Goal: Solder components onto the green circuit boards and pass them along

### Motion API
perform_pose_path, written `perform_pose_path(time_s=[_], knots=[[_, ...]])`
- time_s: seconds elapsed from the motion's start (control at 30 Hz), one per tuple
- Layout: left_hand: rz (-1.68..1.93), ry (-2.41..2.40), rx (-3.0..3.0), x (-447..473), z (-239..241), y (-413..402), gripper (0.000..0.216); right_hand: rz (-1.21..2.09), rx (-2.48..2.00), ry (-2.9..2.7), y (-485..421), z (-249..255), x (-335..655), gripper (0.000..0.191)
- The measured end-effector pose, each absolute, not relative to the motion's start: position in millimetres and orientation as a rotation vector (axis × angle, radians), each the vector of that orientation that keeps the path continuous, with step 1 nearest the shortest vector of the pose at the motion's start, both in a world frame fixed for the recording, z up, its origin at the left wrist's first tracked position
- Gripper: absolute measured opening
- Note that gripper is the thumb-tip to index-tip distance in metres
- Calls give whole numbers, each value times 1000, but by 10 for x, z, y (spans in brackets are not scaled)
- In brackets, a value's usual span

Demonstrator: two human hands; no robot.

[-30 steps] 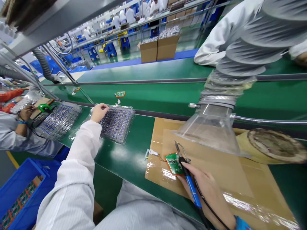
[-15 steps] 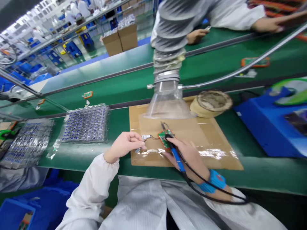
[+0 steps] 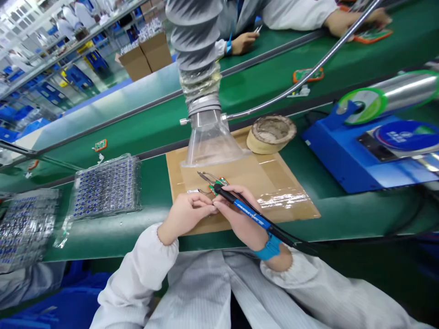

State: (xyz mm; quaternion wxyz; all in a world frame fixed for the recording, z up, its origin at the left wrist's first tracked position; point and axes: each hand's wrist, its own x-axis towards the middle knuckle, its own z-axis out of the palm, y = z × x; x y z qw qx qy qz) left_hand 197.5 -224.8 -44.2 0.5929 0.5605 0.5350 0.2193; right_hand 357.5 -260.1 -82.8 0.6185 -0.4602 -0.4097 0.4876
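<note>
In my right hand (image 3: 243, 219) is a soldering iron (image 3: 252, 214) with a blue-and-black handle, its metal tip pointing up and left. My right thumb and my left hand (image 3: 188, 214) meet at the fingertips over the cardboard. The left fingers are pinched together; whatever lies between them is too small and hidden to name. Just beyond the fingertips lies a green circuit board (image 3: 223, 181) with orange edges, partly covered by the iron. A small white part (image 3: 194, 191) with thin dark wires sits left of the board.
A clear fume hood (image 3: 212, 144) on a grey hose hangs over the cardboard sheet (image 3: 291, 201). Behind it stands a round, crusted pot (image 3: 270, 135). To the right is a blue machine (image 3: 338, 160) with a reel; to the left, clear trays (image 3: 106, 185). A co-worker's hands (image 3: 243, 42) are opposite.
My right hand has drawn back from the board and tilted the iron flatter. Both hands have come together at the fingertips. The view has shifted to the right.
</note>
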Motion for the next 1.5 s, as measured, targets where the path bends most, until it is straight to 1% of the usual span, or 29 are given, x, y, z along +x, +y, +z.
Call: perform_pose_path(time_s=[0.17, 0.3, 0.43, 0.6, 0.67, 0.83, 0.97, 1.1, 1.5], knots=[[609, 1235, 1356, 1994, -479, -2226, 17, 1064, -1123, -950, -2565, -854, 3611, 27], [637, 1232, 1352, 1998, -505, -2218, 18, 1003, -1249, -967, -2553, -904, 3629, 24], [632, 1223, 1375, 2019, -517, -2210, 20, 945, -1279, -1009, -2550, -934, 3641, 24], [615, 1387, 1771, 2035, -609, -2099, 14, 765, -1305, -1110, -2557, -1006, 3820, 22], [586, 1428, 1913, 2042, -675, -2041, 14, 675, -1346, -1154, -2573, -1040, 3964, 22], [467, 1462, 1958, 2083, -781, -1970, 17, 543, -1401, -1261, -2650, -1123, 4279, 17], [415, 1481, 1945, 2109, -782, -1940, 17, 545, -1327, -1237, -2702, -1166, 4317, 13], [352, 1482, 1948, 2115, -760, -1901, 19, 591, -1278, -1373, -2732, -1166, 4276, 6], [349, 1501, 1942, 2135, -742, -1905, 19, 595, -1274, -1513, -2697, -1078, 4223, 5]])
